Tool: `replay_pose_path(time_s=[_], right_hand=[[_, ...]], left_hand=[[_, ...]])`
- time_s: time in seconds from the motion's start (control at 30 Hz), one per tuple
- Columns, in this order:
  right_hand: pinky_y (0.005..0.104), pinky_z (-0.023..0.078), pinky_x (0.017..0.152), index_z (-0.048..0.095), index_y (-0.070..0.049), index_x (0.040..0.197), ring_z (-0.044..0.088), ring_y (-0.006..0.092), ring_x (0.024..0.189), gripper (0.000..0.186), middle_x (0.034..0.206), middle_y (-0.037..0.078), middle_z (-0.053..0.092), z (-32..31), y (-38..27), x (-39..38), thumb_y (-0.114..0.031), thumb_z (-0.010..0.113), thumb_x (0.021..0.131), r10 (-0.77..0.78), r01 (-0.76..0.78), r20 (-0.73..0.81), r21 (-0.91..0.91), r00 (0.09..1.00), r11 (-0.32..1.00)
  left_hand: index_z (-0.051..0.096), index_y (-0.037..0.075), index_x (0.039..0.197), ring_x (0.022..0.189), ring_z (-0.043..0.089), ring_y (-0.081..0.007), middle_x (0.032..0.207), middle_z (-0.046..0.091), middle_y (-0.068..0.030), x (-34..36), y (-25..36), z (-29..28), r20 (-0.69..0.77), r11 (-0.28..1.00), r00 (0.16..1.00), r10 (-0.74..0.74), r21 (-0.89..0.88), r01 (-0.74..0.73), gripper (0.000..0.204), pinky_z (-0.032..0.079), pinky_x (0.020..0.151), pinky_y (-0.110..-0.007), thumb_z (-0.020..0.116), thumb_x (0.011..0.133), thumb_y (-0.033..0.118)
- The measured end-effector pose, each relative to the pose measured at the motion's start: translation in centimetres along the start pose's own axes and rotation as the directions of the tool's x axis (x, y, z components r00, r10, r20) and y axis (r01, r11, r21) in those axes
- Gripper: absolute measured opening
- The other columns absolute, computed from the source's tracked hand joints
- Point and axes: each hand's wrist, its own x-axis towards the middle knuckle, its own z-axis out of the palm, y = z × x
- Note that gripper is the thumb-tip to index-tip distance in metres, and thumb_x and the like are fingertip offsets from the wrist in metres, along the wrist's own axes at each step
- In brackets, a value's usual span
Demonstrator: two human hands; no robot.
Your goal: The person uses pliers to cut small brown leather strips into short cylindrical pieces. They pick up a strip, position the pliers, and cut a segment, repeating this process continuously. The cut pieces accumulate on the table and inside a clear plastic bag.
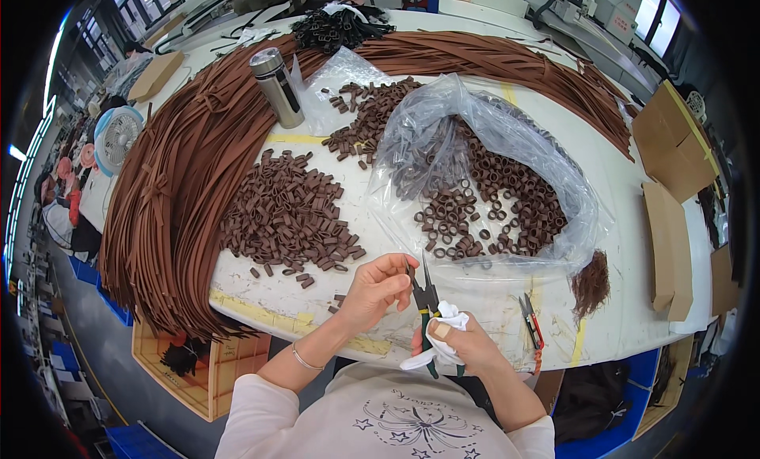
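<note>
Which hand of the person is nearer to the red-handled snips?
Right. The right hand, gripping the pliers, is left of the snips; the left hand is farther left, by the pliers' tips.

Needle-nosed pliers [428, 295], dark metal with green handles marked in yellow near the pivot, are gripped by the right hand [470, 344], their noses spread and pointed away from it. A small dark-brown piece [411, 271], partly hidden, is pinched at the left hand's [375, 291] fingertips, by one nose. A white cloth [450, 311] is bunched within the right hand's grip.
</note>
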Motion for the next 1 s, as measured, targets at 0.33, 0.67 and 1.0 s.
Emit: replay_pose_path(time_s=[0.33, 0.67, 1.0], right_hand=[[0.0221, 0.04, 0.062, 0.057, -0.001, 0.092, 0.049, 0.0075, 0.068, 0.022, 0.074, 0.001, 0.056, -0.2, 0.4, 0.1, -0.02, 0.054, 0.081, -0.137, 0.141, 0.035, -0.328, 0.99, 0.934], [0.0208, 0.039, 0.061, 0.055, -0.001, 0.102, 0.046, 0.0056, 0.069, 0.027, 0.076, -0.001, 0.054, 0.3, -0.5, -0.3, -0.018, 0.054, 0.08, -0.152, 0.155, 0.04, -0.385, 0.988, 0.91], [0.0235, 0.04, 0.064, 0.052, 0.0, 0.102, 0.048, 0.0108, 0.069, 0.027, 0.079, 0.005, 0.054, 0.3, -1.7, -0.6, -0.014, 0.053, 0.08, -0.188, 0.208, 0.09, -0.469, 0.978, 0.858]], left_hand=[[0.05, -0.002, 0.103, 0.082, 0.059, -0.0221, 0.092, 0.058, -0.0148, 1.0, 0.4, 1.0, -0.204, 0.959, 0.945, 0.257, -0.064, -0.275, 0.026, 0.048, 0.074, -0.035, 0.049, 0.082, 0.014], [0.05, -0.002, 0.101, 0.081, 0.06, -0.024, 0.089, 0.059, -0.0152, 0.3, 1.0, 2.0, -0.156, 0.968, 0.966, 0.205, -0.111, -0.223, 0.027, 0.048, 0.076, -0.036, 0.048, 0.083, 0.017], [0.046, -0.003, 0.108, 0.082, 0.059, -0.0233, 0.088, 0.06, -0.0152, -0.5, -0.3, 2.4, -0.038, 0.961, 0.96, 0.277, 0.01, -0.277, 0.03, 0.046, 0.075, -0.034, 0.047, 0.082, 0.01]])
